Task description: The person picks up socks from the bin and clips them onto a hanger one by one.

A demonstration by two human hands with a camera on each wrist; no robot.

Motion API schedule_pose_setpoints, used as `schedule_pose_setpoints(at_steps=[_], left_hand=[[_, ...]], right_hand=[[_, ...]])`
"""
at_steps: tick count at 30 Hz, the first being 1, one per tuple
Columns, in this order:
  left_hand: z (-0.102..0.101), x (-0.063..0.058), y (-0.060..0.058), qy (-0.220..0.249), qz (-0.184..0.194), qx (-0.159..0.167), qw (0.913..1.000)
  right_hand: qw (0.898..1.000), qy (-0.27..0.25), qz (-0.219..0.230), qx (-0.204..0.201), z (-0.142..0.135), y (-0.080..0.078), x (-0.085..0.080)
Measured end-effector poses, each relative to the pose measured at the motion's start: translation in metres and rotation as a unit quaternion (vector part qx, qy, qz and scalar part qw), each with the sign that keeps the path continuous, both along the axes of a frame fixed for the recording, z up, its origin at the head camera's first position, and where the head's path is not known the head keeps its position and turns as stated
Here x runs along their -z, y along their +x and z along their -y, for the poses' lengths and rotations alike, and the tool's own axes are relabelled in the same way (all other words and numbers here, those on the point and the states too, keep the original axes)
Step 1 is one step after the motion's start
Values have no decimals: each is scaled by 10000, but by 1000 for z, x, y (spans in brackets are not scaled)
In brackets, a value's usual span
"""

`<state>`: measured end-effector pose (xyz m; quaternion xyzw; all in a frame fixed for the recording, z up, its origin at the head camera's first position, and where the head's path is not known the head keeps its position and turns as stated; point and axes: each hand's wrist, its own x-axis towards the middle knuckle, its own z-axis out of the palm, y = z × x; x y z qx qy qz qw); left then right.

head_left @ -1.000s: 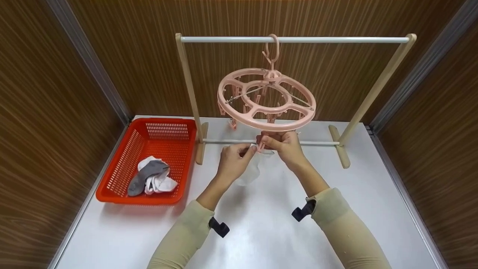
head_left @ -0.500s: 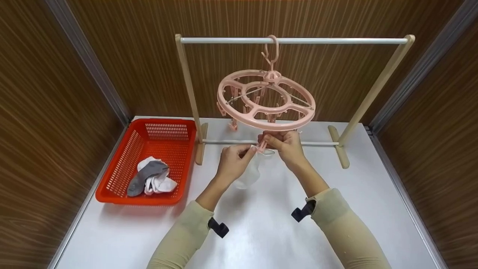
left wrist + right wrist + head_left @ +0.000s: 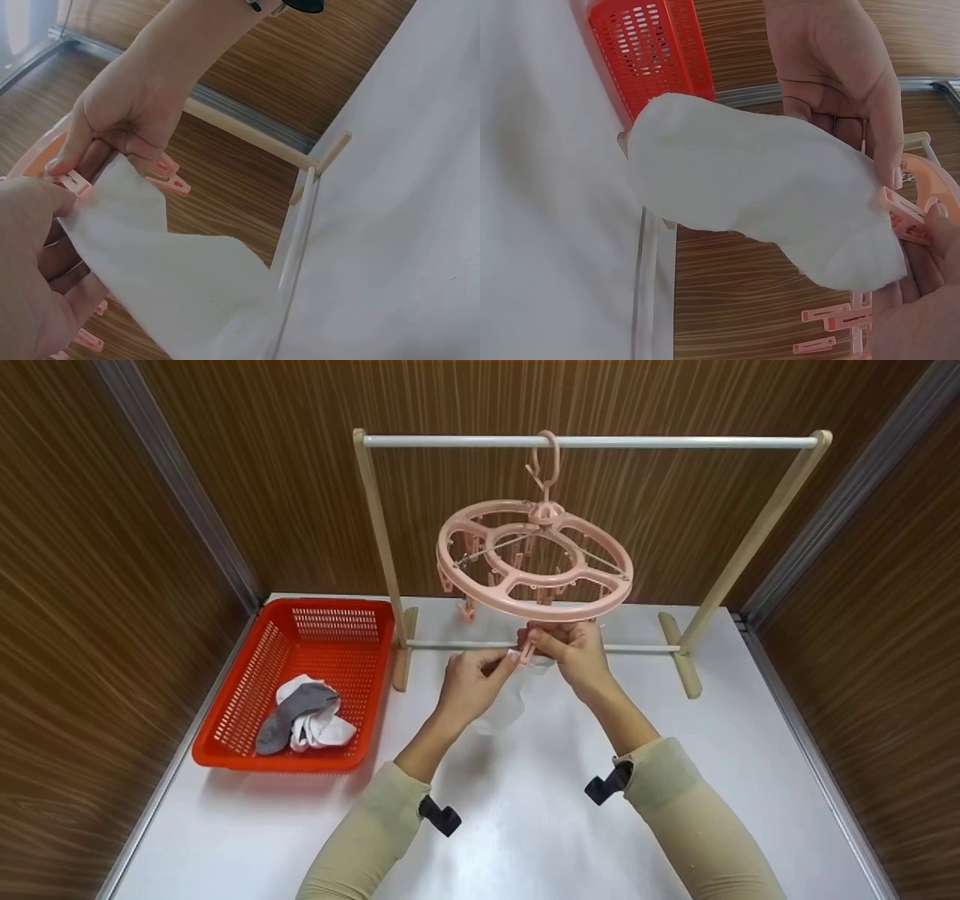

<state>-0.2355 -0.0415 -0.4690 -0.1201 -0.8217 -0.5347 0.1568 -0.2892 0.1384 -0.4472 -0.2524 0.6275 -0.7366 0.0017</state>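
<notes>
Below the pink round clip hanger (image 3: 517, 604), both hands meet at the top edge of a white sock (image 3: 757, 180). My left hand (image 3: 471, 682) pinches the sock's edge between thumb and fingers; the rest of the sock hangs down. My right hand (image 3: 577, 656) squeezes a pink clothespin (image 3: 906, 214) between thumb and fingers. The clothespin's tip overlaps the sock's edge, right beside the left thumb, in both wrist views. Some right-hand fingers lie behind the sock in the left wrist view (image 3: 180, 270), partly hidden by it.
The hanger hooks over the white rail (image 3: 675, 442) of a wooden-legged rack (image 3: 757, 540). More pink clothespins (image 3: 829, 322) dangle from it. At left stands a red basket (image 3: 292, 610) holding a grey sock (image 3: 289, 718) and white cloth (image 3: 326, 729). Wood-grained walls (image 3: 135, 660) enclose the white table (image 3: 525, 825).
Both hands stay nearly in place. The hanging sock sways slightly, and the clothespin and the sock edge beside it shift a little between the fingers.
</notes>
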Motion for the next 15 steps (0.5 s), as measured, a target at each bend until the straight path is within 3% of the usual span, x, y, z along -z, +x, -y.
schedule_pose_setpoints(at_steps=[10,15], left_hand=[[2,1,0,53,5,164,9999],[4,1,1,-100,92,64,9999]], right_hand=[[9998,201,21,36,0,2,1],[9994,348,24,7,1,3,1]])
